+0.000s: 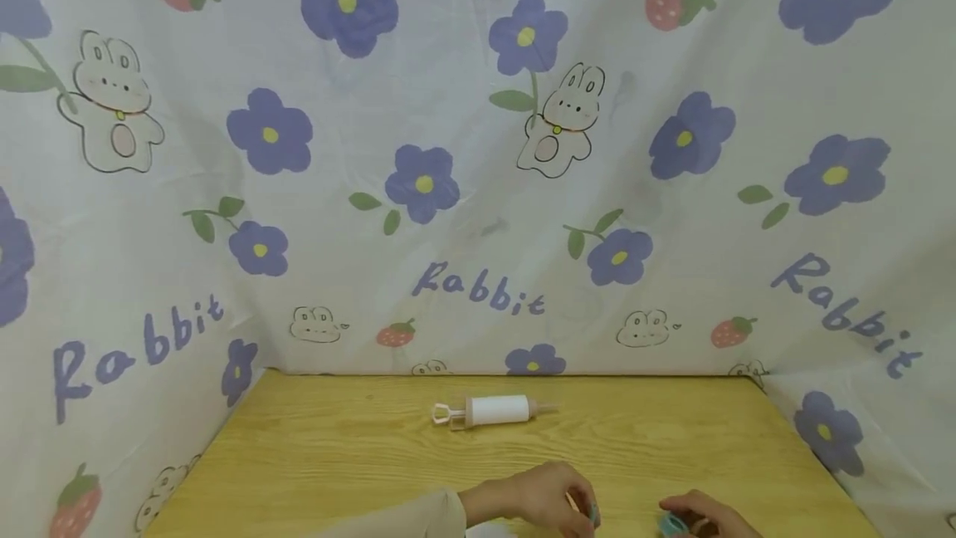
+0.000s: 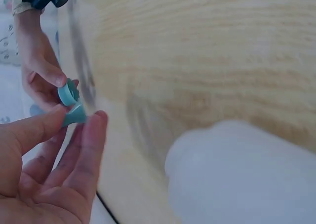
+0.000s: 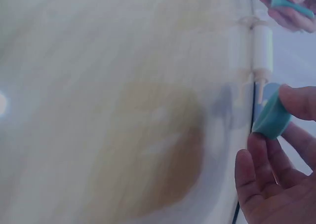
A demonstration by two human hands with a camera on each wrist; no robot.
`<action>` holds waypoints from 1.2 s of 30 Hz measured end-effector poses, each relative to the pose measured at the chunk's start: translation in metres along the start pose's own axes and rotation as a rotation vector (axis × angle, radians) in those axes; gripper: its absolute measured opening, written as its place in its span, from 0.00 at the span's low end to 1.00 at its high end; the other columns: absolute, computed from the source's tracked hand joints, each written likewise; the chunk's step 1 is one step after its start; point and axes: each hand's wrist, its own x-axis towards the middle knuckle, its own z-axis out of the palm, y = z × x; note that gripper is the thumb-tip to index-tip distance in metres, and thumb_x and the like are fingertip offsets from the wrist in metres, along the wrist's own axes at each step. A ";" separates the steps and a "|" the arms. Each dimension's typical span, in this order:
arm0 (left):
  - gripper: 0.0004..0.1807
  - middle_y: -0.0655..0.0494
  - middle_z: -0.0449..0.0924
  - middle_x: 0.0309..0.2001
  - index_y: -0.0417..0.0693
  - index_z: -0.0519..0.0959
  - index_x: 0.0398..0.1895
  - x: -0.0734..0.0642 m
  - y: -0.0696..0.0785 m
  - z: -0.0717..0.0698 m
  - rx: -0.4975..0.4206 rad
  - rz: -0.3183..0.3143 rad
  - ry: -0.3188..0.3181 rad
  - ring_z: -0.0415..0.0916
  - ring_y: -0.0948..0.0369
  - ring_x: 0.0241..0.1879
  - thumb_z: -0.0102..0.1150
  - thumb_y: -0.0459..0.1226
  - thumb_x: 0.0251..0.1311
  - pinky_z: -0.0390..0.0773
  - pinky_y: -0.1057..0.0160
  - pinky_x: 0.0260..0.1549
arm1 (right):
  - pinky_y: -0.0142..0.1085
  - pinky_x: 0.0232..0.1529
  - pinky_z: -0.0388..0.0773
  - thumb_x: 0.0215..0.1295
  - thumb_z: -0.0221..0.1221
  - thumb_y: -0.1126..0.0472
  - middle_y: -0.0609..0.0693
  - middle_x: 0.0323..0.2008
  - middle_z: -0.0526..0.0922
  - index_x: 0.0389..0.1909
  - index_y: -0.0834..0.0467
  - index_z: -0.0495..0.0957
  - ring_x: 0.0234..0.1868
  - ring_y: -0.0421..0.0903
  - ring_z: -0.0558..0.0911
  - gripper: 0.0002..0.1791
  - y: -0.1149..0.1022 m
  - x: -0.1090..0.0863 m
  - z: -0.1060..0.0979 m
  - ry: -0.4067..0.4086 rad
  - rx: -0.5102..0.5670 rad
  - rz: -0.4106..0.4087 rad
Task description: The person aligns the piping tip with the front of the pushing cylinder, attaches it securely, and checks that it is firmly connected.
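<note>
Your left hand (image 1: 548, 498) pinches a small flared teal piece (image 2: 75, 115) between thumb and fingertips; your right hand (image 3: 274, 184) grips a teal ring (image 3: 273, 116) by its outside. The hands stand apart over the surface (image 1: 336, 438). Both pieces look smooth, so a slack fingertip hold could let either slip, and the round ring might roll if it drops. Swinging your left sleeve (image 1: 418, 517) carelessly could nudge the rounded white thing (image 2: 242, 174) near that wrist. The syringe-like tool (image 1: 499, 410), lying farther back, seems safe from a knock.
</note>
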 end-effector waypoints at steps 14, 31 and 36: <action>0.08 0.51 0.87 0.35 0.36 0.86 0.41 -0.007 0.002 -0.034 0.235 0.056 0.175 0.75 0.76 0.31 0.63 0.32 0.63 0.78 0.75 0.36 | 0.43 0.49 0.81 0.75 0.54 0.49 0.56 0.56 0.81 0.68 0.70 0.66 0.50 0.43 0.80 0.33 -0.042 0.039 0.024 0.464 0.052 0.373; 0.08 0.51 0.86 0.30 0.32 0.85 0.40 0.018 0.014 -0.034 0.099 0.001 0.237 0.84 0.50 0.28 0.63 0.29 0.62 0.85 0.60 0.26 | 0.45 0.49 0.82 0.75 0.55 0.51 0.50 0.51 0.80 0.70 0.67 0.65 0.47 0.45 0.80 0.31 -0.066 0.089 0.072 0.559 0.162 0.271; 0.08 0.52 0.86 0.32 0.32 0.85 0.41 0.017 0.015 -0.032 0.092 -0.006 0.250 0.84 0.52 0.29 0.63 0.30 0.63 0.85 0.62 0.26 | 0.45 0.47 0.83 0.75 0.54 0.52 0.57 0.53 0.81 0.68 0.68 0.67 0.46 0.46 0.81 0.30 -0.065 0.091 0.074 0.581 0.098 0.270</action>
